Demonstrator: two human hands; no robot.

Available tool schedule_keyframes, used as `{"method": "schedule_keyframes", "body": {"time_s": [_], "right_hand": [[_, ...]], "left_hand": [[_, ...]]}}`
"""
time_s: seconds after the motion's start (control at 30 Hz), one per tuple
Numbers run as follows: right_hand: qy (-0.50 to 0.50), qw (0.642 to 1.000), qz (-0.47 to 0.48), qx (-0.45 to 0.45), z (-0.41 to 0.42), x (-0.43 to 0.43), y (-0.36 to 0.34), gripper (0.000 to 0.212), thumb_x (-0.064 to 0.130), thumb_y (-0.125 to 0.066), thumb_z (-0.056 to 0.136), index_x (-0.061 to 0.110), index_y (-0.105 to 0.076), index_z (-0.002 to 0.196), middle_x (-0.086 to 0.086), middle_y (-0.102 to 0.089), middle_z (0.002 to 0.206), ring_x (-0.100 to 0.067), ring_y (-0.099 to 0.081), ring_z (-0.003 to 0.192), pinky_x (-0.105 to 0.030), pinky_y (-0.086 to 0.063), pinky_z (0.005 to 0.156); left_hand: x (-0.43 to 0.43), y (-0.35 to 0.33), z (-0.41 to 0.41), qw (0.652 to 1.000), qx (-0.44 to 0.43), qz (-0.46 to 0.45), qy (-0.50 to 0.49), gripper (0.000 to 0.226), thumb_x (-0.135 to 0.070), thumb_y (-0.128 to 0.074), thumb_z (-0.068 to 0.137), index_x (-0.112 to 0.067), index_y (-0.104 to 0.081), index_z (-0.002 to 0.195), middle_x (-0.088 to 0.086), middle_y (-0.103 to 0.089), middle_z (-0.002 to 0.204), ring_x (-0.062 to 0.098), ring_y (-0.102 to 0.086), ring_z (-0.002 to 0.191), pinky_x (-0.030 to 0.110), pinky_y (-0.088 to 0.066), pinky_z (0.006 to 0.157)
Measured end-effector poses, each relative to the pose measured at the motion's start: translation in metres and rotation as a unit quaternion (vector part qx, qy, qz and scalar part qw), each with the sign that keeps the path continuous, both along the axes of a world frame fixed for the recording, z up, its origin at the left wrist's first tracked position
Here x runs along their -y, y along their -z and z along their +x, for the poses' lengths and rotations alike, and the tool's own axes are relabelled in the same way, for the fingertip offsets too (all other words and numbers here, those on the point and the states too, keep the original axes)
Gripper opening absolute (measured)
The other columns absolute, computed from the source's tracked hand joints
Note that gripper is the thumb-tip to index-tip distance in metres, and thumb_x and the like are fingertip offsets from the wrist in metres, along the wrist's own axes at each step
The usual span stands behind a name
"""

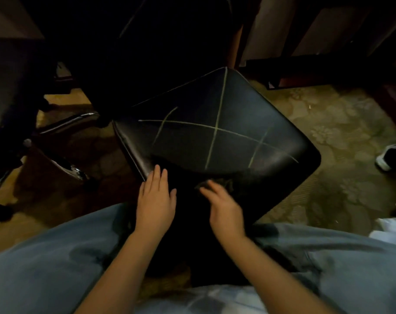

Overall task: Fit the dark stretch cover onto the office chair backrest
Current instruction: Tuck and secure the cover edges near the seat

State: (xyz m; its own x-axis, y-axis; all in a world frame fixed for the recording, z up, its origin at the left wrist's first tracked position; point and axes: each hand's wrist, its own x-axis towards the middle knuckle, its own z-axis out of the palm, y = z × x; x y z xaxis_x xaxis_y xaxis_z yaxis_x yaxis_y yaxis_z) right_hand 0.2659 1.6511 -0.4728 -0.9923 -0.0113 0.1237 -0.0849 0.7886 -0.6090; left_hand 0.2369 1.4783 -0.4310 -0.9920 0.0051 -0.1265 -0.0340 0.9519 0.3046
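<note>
Dim light, much lost in shadow. Office chair backrest (215,123): a stiff padded panel in glossy black with pale crossed stitching, turned with one corner pointing away and its near end between the knees. Over that near end, between the two forearms, dark stretch cover (190,223), hardly separable from the shadow; seemingly drawn on only a little way, with most of the panel bare. Left hand (155,196) open, fingers straight and together, pressed flat at the near left corner of the panel. Right hand (224,205) blurred, fingers curled onto a bunched edge of the cover, by the look pinching it. Judged from appearance: light, soft, elastic cloth, likely to spring back and creep off the slick surface if released, set against a rigid panel good for bracing and pulling. Best taken at the hem, close to each corner, with a full pinch rather than fingertips, then stretched over one corner at a time. Off to the left, a chrome chair base (65,125); off to the right, a shoe (387,155) on the patterned floor (328,123).
</note>
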Motion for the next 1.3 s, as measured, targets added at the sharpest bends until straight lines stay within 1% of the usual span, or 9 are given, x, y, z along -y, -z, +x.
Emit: {"method": "schedule_keyframes", "body": {"time_s": [0.13,0.23,0.37,0.47,0.57,0.9,1.03,1.17,1.3], "right_hand": [[-0.101,0.995,0.001,0.017,-0.004,0.027,-0.006,0.045,-0.003,-0.062,0.083,0.019,-0.065,0.122,-0.003,-0.053,0.138,-0.020,-0.049,0.129,-0.035,-0.038,0.108],[-0.143,0.990,0.015,0.004,-0.012,-0.001,-0.013,0.041,0.008,-0.044,0.086,0.020,-0.068,0.117,-0.003,-0.055,0.136,-0.018,-0.051,0.126,-0.024,-0.036,0.107],[0.068,0.998,0.012,-0.012,-0.023,-0.095,-0.008,0.045,-0.011,-0.046,0.082,0.012,-0.069,0.113,-0.010,-0.055,0.135,-0.026,-0.054,0.121,-0.017,-0.030,0.104],[0.249,0.968,0.011,0.010,-0.036,-0.156,-0.013,0.040,-0.012,-0.048,0.086,0.008,-0.068,0.115,-0.010,-0.052,0.138,-0.030,-0.052,0.123,-0.023,-0.031,0.102],[0.301,0.954,0.007,0.011,-0.034,-0.146,-0.015,0.038,-0.010,-0.048,0.087,0.007,-0.067,0.115,-0.010,-0.053,0.138,-0.030,-0.052,0.122,-0.029,-0.035,0.103],[-0.060,0.996,0.060,-0.035,0.039,-0.013,0.003,0.053,-0.010,-0.071,0.063,0.019,-0.072,0.107,-0.003,-0.063,0.126,-0.024,-0.062,0.113,-0.025,-0.043,0.100],[-0.232,0.961,0.148,-0.011,0.060,-0.008,-0.003,0.059,0.008,-0.088,0.044,0.029,-0.075,0.097,0.005,-0.066,0.118,-0.017,-0.058,0.110,-0.022,-0.054,0.074],[-0.245,0.960,0.131,-0.047,0.065,-0.017,-0.010,0.042,0.007,-0.075,0.064,0.024,-0.073,0.102,-0.003,-0.061,0.119,-0.020,-0.053,0.108,-0.025,-0.053,0.074],[0.004,0.999,0.013,-0.047,0.031,-0.055,-0.011,0.039,-0.004,-0.050,0.077,0.015,-0.073,0.104,-0.011,-0.060,0.118,-0.028,-0.057,0.107,-0.030,-0.045,0.096]], "left_hand": [[0.008,0.001,0.012,1.000,-0.013,0.010,0.017,0.056,-0.031,-0.042,0.100,-0.011,-0.025,0.150,0.006,-0.018,0.158,0.019,-0.017,0.146,0.035,-0.014,0.117],[0.013,0.008,0.026,0.999,-0.015,0.002,0.044,0.060,-0.043,-0.036,0.100,-0.009,-0.028,0.149,0.007,-0.019,0.158,0.020,-0.018,0.146,0.034,-0.013,0.117],[0.012,0.016,0.034,0.998,0.035,-0.018,0.048,0.081,-0.060,-0.023,0.095,-0.004,-0.009,0.151,0.010,0.000,0.160,0.018,0.005,0.146,0.033,-0.002,0.117],[0.019,0.018,0.018,0.989,0.064,-0.127,0.044,0.088,-0.061,-0.025,0.094,-0.002,0.010,0.149,0.014,0.014,0.158,0.024,0.013,0.146,0.037,0.000,0.120],[0.028,0.016,0.003,0.982,0.081,-0.167,0.017,0.085,-0.058,-0.028,0.096,-0.005,0.014,0.149,0.011,0.017,0.158,0.024,0.013,0.147,0.040,-0.003,0.121],[0.039,0.024,0.012,1.000,0.012,-0.022,-0.017,0.059,-0.018,-0.043,0.099,-0.008,-0.018,0.152,0.007,-0.006,0.160,0.021,-0.004,0.148,0.039,-0.012,0.119],[0.035,0.025,0.020,1.000,0.018,0.000,0.000,0.059,-0.020,-0.046,0.097,-0.010,-0.023,0.150,0.007,-0.008,0.160,0.022,-0.007,0.148,0.040,-0.015,0.118],[0.025,0.025,0.030,0.999,0.030,0.025,0.019,0.061,-0.029,-0.045,0.098,-0.013,-0.019,0.151,0.004,-0.005,0.161,0.021,-0.006,0.148,0.037,-0.013,0.119],[0.020,0.022,0.038,0.995,0.057,0.061,0.047,0.073,-0.040,-0.046,0.098,-0.014,-0.007,0.153,0.002,0.002,0.161,0.020,-0.003,0.148,0.034,-0.013,0.119]]}}
